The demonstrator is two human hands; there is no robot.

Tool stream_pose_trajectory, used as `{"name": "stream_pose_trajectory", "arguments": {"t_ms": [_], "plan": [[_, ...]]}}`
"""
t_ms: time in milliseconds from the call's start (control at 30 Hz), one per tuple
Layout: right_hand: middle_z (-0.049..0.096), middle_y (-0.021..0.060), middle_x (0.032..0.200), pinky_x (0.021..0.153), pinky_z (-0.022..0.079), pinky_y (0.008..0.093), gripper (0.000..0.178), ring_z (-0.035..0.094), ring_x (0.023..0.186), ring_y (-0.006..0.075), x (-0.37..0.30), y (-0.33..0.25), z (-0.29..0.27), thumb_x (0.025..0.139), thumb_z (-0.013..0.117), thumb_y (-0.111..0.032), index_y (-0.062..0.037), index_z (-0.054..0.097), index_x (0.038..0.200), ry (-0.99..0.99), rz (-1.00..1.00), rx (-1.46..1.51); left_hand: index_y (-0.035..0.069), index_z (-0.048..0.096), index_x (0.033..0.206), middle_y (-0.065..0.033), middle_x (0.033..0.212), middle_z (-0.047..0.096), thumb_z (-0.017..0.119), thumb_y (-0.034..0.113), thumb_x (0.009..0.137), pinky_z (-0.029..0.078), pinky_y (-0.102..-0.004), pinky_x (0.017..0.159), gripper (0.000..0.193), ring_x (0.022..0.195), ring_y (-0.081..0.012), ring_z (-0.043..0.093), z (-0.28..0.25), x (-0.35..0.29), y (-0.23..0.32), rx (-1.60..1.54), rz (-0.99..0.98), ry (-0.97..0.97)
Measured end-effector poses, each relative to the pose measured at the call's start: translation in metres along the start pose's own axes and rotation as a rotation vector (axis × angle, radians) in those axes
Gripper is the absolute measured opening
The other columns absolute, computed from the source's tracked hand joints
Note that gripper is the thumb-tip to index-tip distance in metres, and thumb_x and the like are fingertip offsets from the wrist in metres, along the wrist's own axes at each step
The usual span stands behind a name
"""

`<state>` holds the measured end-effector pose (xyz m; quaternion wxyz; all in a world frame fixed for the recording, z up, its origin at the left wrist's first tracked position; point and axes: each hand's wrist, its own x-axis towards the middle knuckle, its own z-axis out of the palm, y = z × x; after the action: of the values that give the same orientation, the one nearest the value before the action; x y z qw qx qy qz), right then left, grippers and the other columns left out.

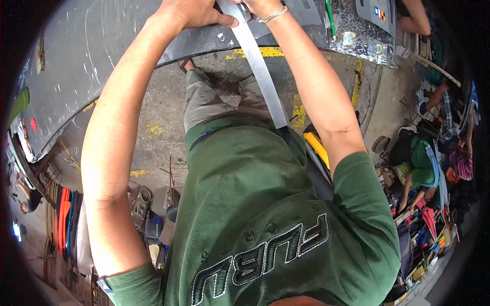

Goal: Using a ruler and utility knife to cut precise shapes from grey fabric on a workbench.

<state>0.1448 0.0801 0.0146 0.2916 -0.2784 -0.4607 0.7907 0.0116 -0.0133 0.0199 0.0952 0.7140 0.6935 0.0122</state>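
A long, flat silvery strip (260, 76) runs from the upper edge, over the dark table's near edge, down to my waist. My left hand (196, 12) is closed on its upper part, the thumb lying across the strip; the other fingers are mostly cut off by the picture's edge. Close by on the strip's right side is my right hand (260, 7), its fingers bent together and largely out of the picture, so what they hold is unclear. A bead bracelet (273, 14) circles the right wrist. Beneath the hands, a grey sheet (306, 25) lies on the table.
The scratched dark table (66, 76) spans the far side. A green pencil (331, 20) and stickers (377, 48) lie at its right. Another person's arm (416, 18) is beyond that end. Other people (429, 163) sit at the right among piled goods. Coloured material (64, 219) hangs at left.
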Motion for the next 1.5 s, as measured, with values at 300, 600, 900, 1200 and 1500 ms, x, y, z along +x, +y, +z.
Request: {"name": "stream_pose_trajectory", "arguments": {"t_ms": [300, 600, 900, 1200, 1500], "plan": [[0.042, 0.0005, 0.053, 0.038, 0.029, 0.0262, 0.053, 0.037, 0.038, 0.0104, -0.006, 0.002, -0.022, 0.112, 0.034, -0.050, -0.0088, 0.054, 0.085, 0.052, -0.109, -0.065, -0.015, 0.023, 0.155, -0.0381, 0.162, 0.022, 0.083, 0.070, 0.067, 0.025, -0.0504, 0.126, 0.136, 0.154, -0.0490, 0.021, -0.018, 0.026, 0.022, 0.067, -0.049, -0.246], [0.057, 0.0069, 0.079, 0.049, 0.044, 0.0286, 0.047, 0.053, 0.056, 0.0139, 0.004, 0.016, -0.038, 0.105, 0.044, -0.009, 0.0030, 0.044, 0.151, 0.030, -0.470, -0.545, -0.015, 0.024, 0.155, -0.0387, 0.162, 0.022, 0.082, 0.070, 0.067, 0.026, -0.0514, 0.125, 0.136, 0.154, -0.0496, 0.022, -0.030, 0.022, 0.029, 0.036, -0.030, -0.184], [0.063, 0.0259, 0.118, 0.085, 0.055, 0.0463, 0.067, 0.063, 0.097, 0.0447, 0.011, 0.031, -0.045, 0.078, 0.069, 0.011, 0.0076, 0.047, 0.141, 0.218, -1.258, -1.145, -0.015, 0.025, 0.155, -0.0382, 0.162, 0.023, 0.083, 0.067, 0.068, 0.026, -0.0510, 0.126, 0.133, 0.154, -0.0484, 0.022, -0.021, 0.019, 0.026, 0.046, 0.056, 0.000], [0.057, 0.0319, 0.137, 0.091, 0.053, 0.0510, 0.054, 0.061, 0.109, 0.0512, 0.015, 0.034, -0.017, 0.084, 0.064, 0.008, 0.0093, 0.048, 0.135, 0.123, -0.637, -1.022, -0.013, 0.024, 0.156, -0.0364, 0.163, 0.022, 0.083, 0.065, 0.070, 0.023, -0.0501, 0.127, 0.130, 0.155, -0.0463, 0.021, 0.070, 0.008, -0.030, -0.394, 0.209, 0.340], [0.059, 0.0336, 0.130, 0.091, 0.054, 0.0505, 0.050, 0.061, 0.107, 0.0517, 0.025, 0.036, -0.028, 0.090, 0.059, 0.002, 0.0104, 0.047, 0.138, -0.039, -0.563, -0.956, -0.012, 0.019, 0.158, -0.0348, 0.165, 0.020, 0.082, 0.064, 0.072, 0.021, -0.0499, 0.128, 0.131, 0.156, -0.0449, 0.018, -0.011, -0.007, 0.018, -0.067, 0.025, 0.058]]}}
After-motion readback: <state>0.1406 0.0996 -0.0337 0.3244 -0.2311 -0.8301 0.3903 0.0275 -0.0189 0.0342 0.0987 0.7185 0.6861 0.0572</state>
